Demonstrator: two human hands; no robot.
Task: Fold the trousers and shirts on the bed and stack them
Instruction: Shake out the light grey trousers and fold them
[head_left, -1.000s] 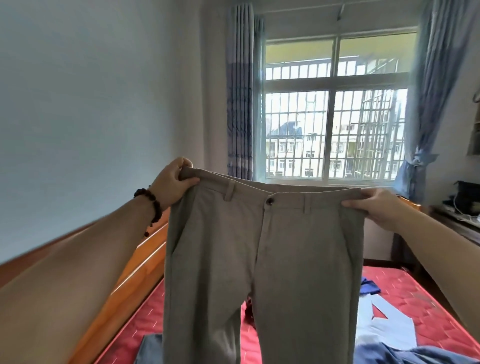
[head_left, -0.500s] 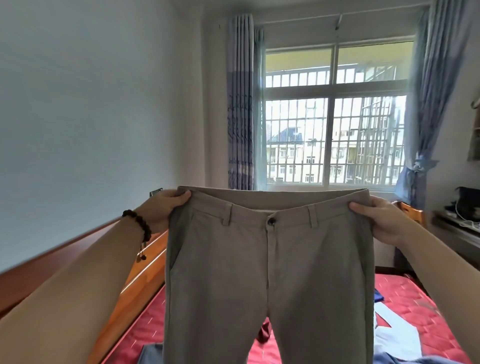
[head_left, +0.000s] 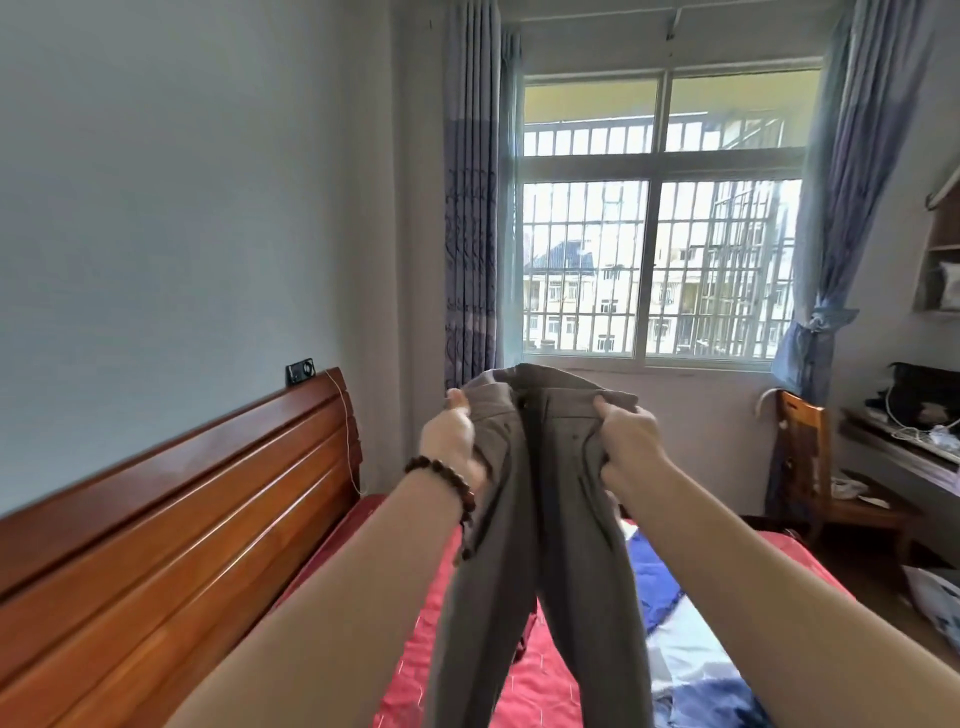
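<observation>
Bed (head_left: 457, 691): red quilted cover, fills lower centre of view, runs away toward the window wall. Wooden headboard (head_left: 171, 519) along its left side, reddish-brown, grooved panels, set against a pale grey-blue wall (head_left: 182, 208). Small black device (head_left: 300, 372) sits on headboard's top far corner; thin cord hangs down from there.

Window (head_left: 660, 218): far wall, sliding panes w/ metal bars outside, apartment blocks beyond. Blue patterned curtains: left one (head_left: 470, 234) hangs straight, right one (head_left: 841, 208) tied back low.

Right side of room: wooden chair (head_left: 810, 467) below the tied curtain, something white on its seat. Desk (head_left: 904, 457) beyond it w/ cables and dark items, too cluttered to name. Shelf unit at upper right edge, partly cut off.

Trousers (head_left: 550, 519): grey-brown, held up in mid-air over the bed, centre of view. Waistband bunched together at top, legs hang down side by side and block the middle of the bed.

Left hand (head_left: 449, 441): grasps left part of waistband, thumb up on top edge, fingers behind cloth. Dark bead bracelet (head_left: 447, 483) on that wrist.

Right hand (head_left: 626, 441): clenched on right part of waistband, cloth gathered in the fist. Hands near each other, trousers' fly between them.

Blue-and-white garment (head_left: 680, 660): lies on bed to the right of trousers, partly under right forearm. Dark red cloth scrap shows between the trouser legs, kind unclear.
</observation>
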